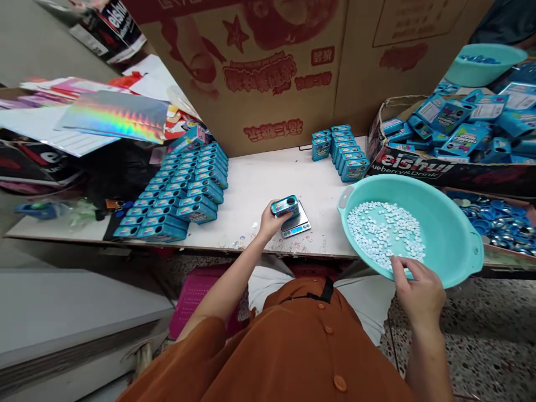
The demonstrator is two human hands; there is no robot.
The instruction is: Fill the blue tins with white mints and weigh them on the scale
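Note:
My left hand (pixel 270 222) is closed around a small blue tin (pixel 285 206) with a round dark hole in its top. It holds the tin over a small digital scale (pixel 296 228) with a lit blue display; whether tin and scale touch, I cannot tell. On the right, a turquoise basin (pixel 450 234) contains many small white tablets (pixel 374 223). Over its near rim reaches my right hand (pixel 419 287), thumb and forefinger pinched together low among the tablets. What lies between those fingertips is too small to make out.
Rows of blue tins (pixel 167 195) stand on the left of the white table (pixel 251 173), with a smaller group (pixel 345 153) at back right. A large cardboard box (pixel 285 106) walls off the back. Beyond the basin are a box of jumbled tins (pixel 456 125) and round blue lids (pixel 498 218).

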